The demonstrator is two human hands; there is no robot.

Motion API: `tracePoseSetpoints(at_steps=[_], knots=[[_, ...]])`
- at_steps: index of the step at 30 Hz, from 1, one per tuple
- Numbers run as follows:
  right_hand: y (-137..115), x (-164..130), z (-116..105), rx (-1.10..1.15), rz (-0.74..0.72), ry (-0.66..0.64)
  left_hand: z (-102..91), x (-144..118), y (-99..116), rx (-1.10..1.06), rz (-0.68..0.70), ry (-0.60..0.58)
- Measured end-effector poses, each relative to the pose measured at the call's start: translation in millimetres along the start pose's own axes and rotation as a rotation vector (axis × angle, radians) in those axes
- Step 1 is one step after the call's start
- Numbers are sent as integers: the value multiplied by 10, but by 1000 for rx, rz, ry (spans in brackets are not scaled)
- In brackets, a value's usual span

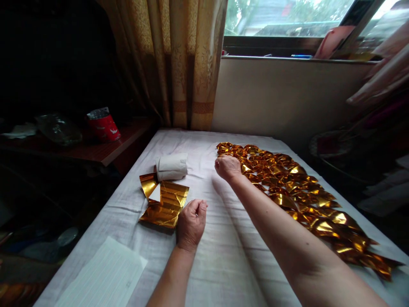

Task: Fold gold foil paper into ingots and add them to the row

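My left hand [191,221] is curled into a fist with the thumb on top. It rests beside the right edge of a small pile of gold foil paper sheets [172,200], and I see nothing in it. My right hand [228,167] reaches farther out, its fingers closed at the near-left edge of many folded gold foil paper pieces [284,179]. Whatever those fingers may hold is hidden. The folded pieces lie in rows down the right side of the cloth-covered surface. Just behind the loose sheets lies a white paper roll [171,166].
A lined paper sheet [104,277] lies on the white cloth [220,264] at front left. On a dark red table [128,136] to the left stand a red tin [104,125] and a clear plastic bag [59,128]. Behind are a gold curtain [182,64] and a window.
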State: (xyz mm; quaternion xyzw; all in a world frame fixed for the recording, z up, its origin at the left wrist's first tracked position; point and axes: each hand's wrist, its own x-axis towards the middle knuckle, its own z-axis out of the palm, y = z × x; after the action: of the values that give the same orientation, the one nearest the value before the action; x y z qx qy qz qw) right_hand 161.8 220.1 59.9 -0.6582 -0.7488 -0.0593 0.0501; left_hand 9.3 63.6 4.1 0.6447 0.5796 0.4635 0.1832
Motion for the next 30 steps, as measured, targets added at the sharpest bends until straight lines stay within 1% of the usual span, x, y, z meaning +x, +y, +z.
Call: tracePoseSetpoints(at_steps=[3, 6, 7, 9, 11, 13, 15, 16, 19, 21, 24, 27, 28, 30], knots=[[-239, -309, 48, 74, -127, -27, -34, -13, 60, 29, 49, 91], [-451, -603, 151, 146, -243, -38, -59, -27, 119, 19, 115, 175], [-512, -686, 191, 175, -292, -40, -75, -26, 135, 5, 137, 192], [-616, -820, 268, 280, -438, -25, -132, -12, 152, -38, 162, 217], [-690, -912, 326, 322, -508, -17, -219, 22, 144, -89, 123, 259], [-728, -971, 353, 340, -556, -28, -313, 71, 110, -171, 14, 379], [-733, -1015, 353, 347, -563, -44, -387, 125, 67, -238, -89, 484], [-724, -1037, 345, 349, -555, -47, -411, 149, 48, -264, -129, 514], [-669, -1122, 316, 352, -501, -29, -431, 195, 17, -355, -230, 589], [-621, -1194, 297, 352, -462, -14, -420, 204, 18, -375, -258, 614], [-551, -1305, 275, 358, -410, 0, -410, 203, 19, -324, -259, 615], [-489, -1403, 260, 376, -376, 11, -423, 219, -40, -246, -239, 597], [-470, -1433, 257, 383, -367, 15, -427, 229, -78, -211, -221, 572], [-426, -1493, 254, 394, -339, 22, -423, 249, -176, -122, -163, 480]])
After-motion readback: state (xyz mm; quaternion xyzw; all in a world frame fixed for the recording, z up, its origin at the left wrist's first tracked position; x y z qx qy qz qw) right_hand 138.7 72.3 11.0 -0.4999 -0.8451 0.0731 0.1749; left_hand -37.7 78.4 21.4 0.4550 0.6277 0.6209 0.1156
